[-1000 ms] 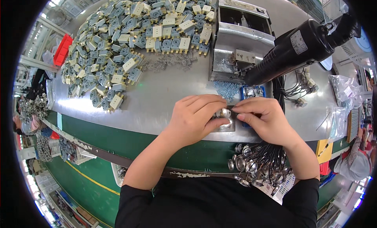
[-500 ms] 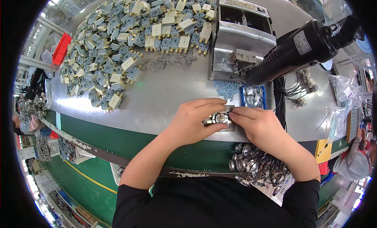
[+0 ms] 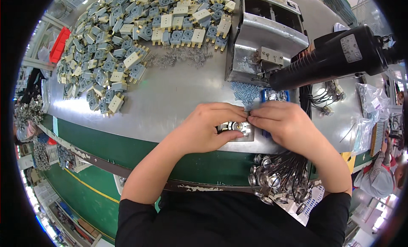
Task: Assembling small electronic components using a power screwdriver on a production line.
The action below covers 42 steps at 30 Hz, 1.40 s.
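Note:
A small round metal part [image 3: 239, 126] with a ring and a central pin sits on a flat metal plate [image 3: 249, 137] at the table's front edge. My left hand [image 3: 208, 127] is closed about its left side, thumb in front and fingers behind. From the right, my right hand [image 3: 284, 122] brings its closed fingertips to the part's back right corner, against my left fingertips. Whatever lies between those right fingertips is hidden. Behind my right hand is a blue tray [image 3: 287, 96] of small metal pieces, beside a heap of bluish screws [image 3: 245, 94].
Grey and cream plug-like blocks [image 3: 140, 34] cover the back left, with loose springs [image 3: 180, 57] before them. A metal screw feeder [image 3: 265, 45] stands behind the tray, and a black electric screwdriver [image 3: 327, 57] leans beside it. Cabled round metal parts [image 3: 272, 179] hang below the front edge.
My right hand has shifted slightly up and now covers part of the blue tray. My left fingers stay around the metal part. The whole view has shifted a little.

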Available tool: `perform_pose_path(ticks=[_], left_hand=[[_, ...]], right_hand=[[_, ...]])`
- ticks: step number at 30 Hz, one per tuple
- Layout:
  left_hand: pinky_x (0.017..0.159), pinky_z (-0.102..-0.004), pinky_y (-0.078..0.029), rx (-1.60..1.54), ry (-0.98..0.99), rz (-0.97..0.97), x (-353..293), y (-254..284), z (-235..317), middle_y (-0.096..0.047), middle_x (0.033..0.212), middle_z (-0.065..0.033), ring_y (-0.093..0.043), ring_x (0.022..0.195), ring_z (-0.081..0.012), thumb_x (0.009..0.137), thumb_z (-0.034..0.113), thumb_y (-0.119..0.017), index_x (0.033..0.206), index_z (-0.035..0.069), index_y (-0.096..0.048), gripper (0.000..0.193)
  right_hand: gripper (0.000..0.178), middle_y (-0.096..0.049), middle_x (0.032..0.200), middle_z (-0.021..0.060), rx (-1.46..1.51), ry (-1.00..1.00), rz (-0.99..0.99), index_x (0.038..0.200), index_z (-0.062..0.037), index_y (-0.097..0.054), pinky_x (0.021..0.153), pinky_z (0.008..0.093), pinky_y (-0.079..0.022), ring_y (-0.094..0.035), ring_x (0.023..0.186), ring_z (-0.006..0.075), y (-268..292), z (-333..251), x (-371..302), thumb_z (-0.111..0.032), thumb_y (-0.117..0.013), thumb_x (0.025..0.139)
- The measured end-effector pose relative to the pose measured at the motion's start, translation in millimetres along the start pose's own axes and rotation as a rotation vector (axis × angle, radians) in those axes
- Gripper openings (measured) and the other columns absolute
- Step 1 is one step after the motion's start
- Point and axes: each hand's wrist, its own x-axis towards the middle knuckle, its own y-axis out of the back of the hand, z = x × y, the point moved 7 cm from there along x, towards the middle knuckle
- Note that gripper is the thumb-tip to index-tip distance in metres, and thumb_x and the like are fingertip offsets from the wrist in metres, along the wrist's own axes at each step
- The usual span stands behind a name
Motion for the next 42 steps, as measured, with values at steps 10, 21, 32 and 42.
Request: perform_pose_path(ticks=[10,21,32,42], left_hand=[[0.100,-0.0412,-0.059,0.000,0.006,0.032,-3.7,0.7,-3.6,-0.077,0.118,-0.0149,-0.074,0.116,-0.0321,0.080,0.007,-0.088,0.110,0.001,-0.078,0.033],[0.095,-0.0420,-0.059,-0.020,0.002,0.033,-4.3,1.9,-1.4,-0.076,0.116,-0.0159,-0.074,0.110,-0.0339,0.081,0.007,-0.087,0.107,0.000,-0.075,0.030],[0.093,-0.0418,-0.058,-0.065,-0.042,0.053,-4.5,3.0,-4.4,-0.074,0.112,-0.0145,-0.073,0.107,-0.0338,0.079,0.008,-0.089,0.101,0.001,-0.070,0.030],[0.091,-0.0420,-0.057,-0.022,0.027,0.027,-3.0,3.5,-2.9,-0.071,0.115,-0.0162,-0.071,0.106,-0.0345,0.078,0.009,-0.090,0.098,0.002,-0.069,0.031]], right_hand=[[0.030,-0.075,0.105,0.0126,0.035,0.096,0.015,0.104,0.0002,-0.076,0.090,0.0426,-0.061,-0.074,0.105,0.0319,-2.5,8.4,2.0,-0.002,-0.073,0.075],[0.026,-0.077,0.096,0.0132,0.410,-0.240,0.028,0.110,-0.0003,-0.078,0.080,0.0372,-0.057,-0.073,0.085,0.0259,2.4,10.9,12.3,0.008,-0.072,0.086],[0.039,-0.078,0.091,0.0137,0.541,-0.547,-0.058,0.125,0.0009,-0.071,0.082,0.0329,-0.058,-0.075,0.080,0.0242,0.7,13.2,23.5,0.006,-0.071,0.086],[0.052,-0.077,0.102,0.0187,0.357,-0.414,-0.015,0.136,-0.0004,-0.064,0.083,0.0371,-0.060,-0.078,0.097,0.0329,-8.7,0.1,22.8,0.010,-0.069,0.085]])
